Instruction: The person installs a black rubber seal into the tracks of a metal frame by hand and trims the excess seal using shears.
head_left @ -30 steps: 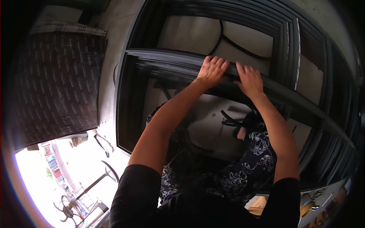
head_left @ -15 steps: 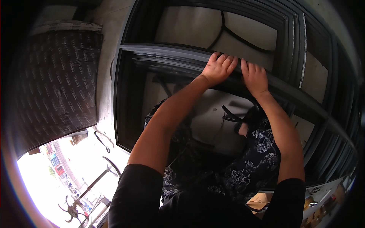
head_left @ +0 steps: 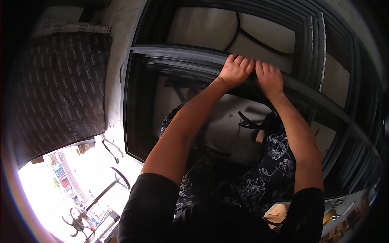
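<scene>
Head view: the person's left hand (head_left: 238, 73) and right hand (head_left: 269, 77) lie side by side, a narrow gap between them, on the grey rail (head_left: 182, 54) that crosses the large dark frame (head_left: 129, 113). The fingers of both hands are bent over the rail's far edge; the thumbs are hidden, so I cannot tell how firmly either hand clasps it or whether anything is pinched underneath. The rail runs out to both sides of the grip — to the left end of the frame one way, down toward the right the other.

Beyond the grip, a thin black strip (head_left: 238, 34) curves and branches inside the frame's far opening. On the near side, between the grip and the person's body, another black strip (head_left: 248, 120) makes a narrow fork beside the dark floral trousers (head_left: 259, 186). Farther right of the grip, a thin pale line (head_left: 323, 52) follows one edge of the framework, and more dark bars (head_left: 358, 133) are ranged close together.

Well to the left of the grip is a large dark printed sheet (head_left: 65, 85), apart from the frame. Nearer the body on that side — past the left forearm — stands a splayed metal base (head_left: 78, 223) in bright light.
</scene>
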A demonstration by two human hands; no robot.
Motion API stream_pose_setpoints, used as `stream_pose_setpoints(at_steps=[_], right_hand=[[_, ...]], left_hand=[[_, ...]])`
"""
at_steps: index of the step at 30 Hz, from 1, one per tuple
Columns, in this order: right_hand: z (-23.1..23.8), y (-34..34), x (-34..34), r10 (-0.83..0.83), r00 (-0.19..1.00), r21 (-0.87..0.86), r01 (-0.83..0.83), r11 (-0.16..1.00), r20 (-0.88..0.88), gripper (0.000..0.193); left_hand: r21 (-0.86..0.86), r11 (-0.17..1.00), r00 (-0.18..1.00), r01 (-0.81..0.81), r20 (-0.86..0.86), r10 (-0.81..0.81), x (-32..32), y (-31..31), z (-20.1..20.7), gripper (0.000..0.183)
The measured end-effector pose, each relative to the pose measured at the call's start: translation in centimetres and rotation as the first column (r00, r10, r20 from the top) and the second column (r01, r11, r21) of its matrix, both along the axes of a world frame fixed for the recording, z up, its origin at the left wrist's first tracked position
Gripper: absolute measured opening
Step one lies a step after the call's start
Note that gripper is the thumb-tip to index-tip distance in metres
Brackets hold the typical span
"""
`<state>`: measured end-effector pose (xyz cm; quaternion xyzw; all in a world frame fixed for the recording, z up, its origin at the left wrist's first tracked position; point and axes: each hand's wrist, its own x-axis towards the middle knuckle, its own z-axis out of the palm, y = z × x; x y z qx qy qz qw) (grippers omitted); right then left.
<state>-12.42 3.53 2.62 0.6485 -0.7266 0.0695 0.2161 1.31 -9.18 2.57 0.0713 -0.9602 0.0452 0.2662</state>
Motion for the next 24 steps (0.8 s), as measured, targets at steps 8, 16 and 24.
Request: stream_pose_setpoints(at_steps=[8, 16, 24], right_hand=[[1.1, 0.7, 0.2, -0.041, 0.998, 0.174, 0.031, 0.984, 0.055, 0.064], [-0.5, 1.9, -0.2, -0.071, 0.997, 0.148, 0.076, 0.986, -0.039, 0.069], [0.2, 1.6, -0.5, -0.016, 1.000, 0.042, 0.017, 0.999, -0.026, 0.040]], left_hand=[[0.017, 0.999, 0.986, -0.047, 0.161, 0.043, 0.7, -0.5, 0.5, 0.049], [-0.059, 0.993, 0.982, -0.103, 0.153, 0.111, 4.5, -4.0, -1.1, 0.061], [-0.047, 0.988, 0.982, -0.146, 0.117, 0.150, 3.7, -3.5, -1.0, 0.052]])
